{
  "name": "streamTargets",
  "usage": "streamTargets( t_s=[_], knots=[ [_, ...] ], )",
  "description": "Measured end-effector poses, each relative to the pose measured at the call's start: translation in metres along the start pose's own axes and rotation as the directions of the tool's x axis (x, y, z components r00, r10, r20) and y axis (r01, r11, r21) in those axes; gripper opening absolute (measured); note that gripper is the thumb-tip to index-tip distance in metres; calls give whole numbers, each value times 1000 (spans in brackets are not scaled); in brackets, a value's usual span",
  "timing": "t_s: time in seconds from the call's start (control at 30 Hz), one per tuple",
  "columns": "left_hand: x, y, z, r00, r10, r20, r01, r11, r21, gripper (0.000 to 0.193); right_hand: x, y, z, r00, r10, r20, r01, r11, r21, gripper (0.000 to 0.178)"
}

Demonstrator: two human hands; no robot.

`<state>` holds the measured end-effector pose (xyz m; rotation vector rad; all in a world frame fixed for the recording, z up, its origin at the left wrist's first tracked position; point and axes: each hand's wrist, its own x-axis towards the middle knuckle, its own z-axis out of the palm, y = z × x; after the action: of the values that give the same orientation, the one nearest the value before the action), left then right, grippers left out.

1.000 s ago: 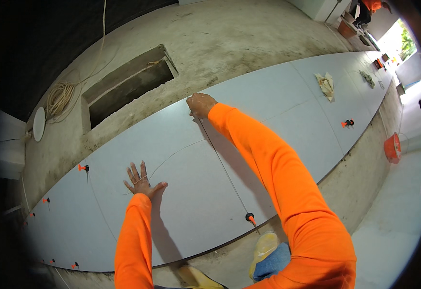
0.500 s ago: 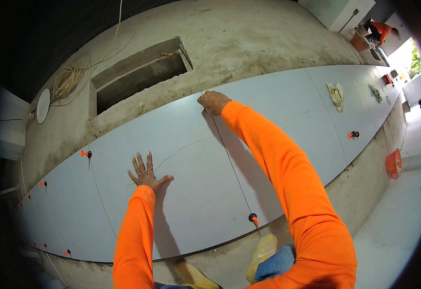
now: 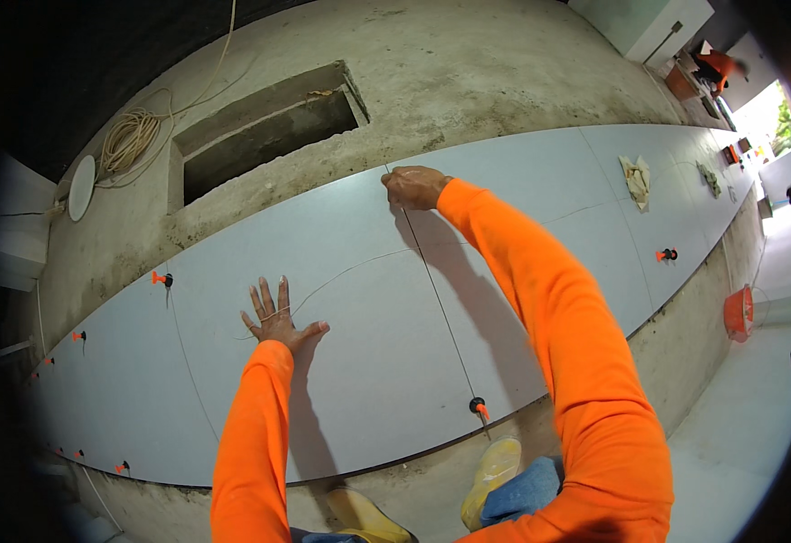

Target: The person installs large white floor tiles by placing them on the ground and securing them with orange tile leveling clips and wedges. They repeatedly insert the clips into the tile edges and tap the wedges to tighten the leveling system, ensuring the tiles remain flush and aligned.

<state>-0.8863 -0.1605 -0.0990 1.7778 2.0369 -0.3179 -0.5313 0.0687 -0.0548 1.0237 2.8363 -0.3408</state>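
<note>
At the lower edge, two yellow boots [image 3: 490,484] and blue jeans [image 3: 522,493] show below the orange sleeves [image 3: 585,389]. Just beyond the right-hand boot, a black and orange clip [image 3: 478,406] stands at the near end of a thin dark joint [image 3: 442,312]. To the left of that joint lies the large tile [image 3: 377,353], flat in a long row of similar ones: pale grey, smooth, plain-faced, with a soft sheen toward its far edge and the arms' shadows across it. The left hand [image 3: 278,324] rests on the tile, fingers and thumb spread wide, gripping nothing. A thin string [image 3: 350,268] passes over its fingers and curves away rightward. At the joint's far end the right hand [image 3: 413,187] has its fingers curled closed; I cannot tell whether they pinch anything, as the knuckles block the view. A crumpled cream scrap [image 3: 636,183] lies on the row to the right, and a red bucket [image 3: 738,313] stands beyond the near edge. Past the row, bare concrete [image 3: 477,81] holds a rectangular recess [image 3: 273,149] and coiled cable [image 3: 131,140]. Far off at upper right, another person in orange [image 3: 714,68] bends down.
</note>
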Motion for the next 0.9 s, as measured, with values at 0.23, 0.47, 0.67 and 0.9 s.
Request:
streamTargets(
  t_s=[0.23,0.47,0.67,0.9],
  knots=[
    [2,0,0,1000,2,-3,-2,1000,2,153,-10,-21,0,833,547,-85,-513,821,251,27],
    [1,-1,1,1000,5,-7,-6,1000,-18,153,-6,-3,5,938,345,-41,-330,922,203,16],
    [0,0,0,1000,-3,-2,3,1000,-7,152,-10,8,-5,988,150,-25,-140,964,224,27],
    [1,0,0,1000,-14,4,14,1000,-13,154,-10,-14,23,922,346,-173,-300,922,243,12]
  ],
)
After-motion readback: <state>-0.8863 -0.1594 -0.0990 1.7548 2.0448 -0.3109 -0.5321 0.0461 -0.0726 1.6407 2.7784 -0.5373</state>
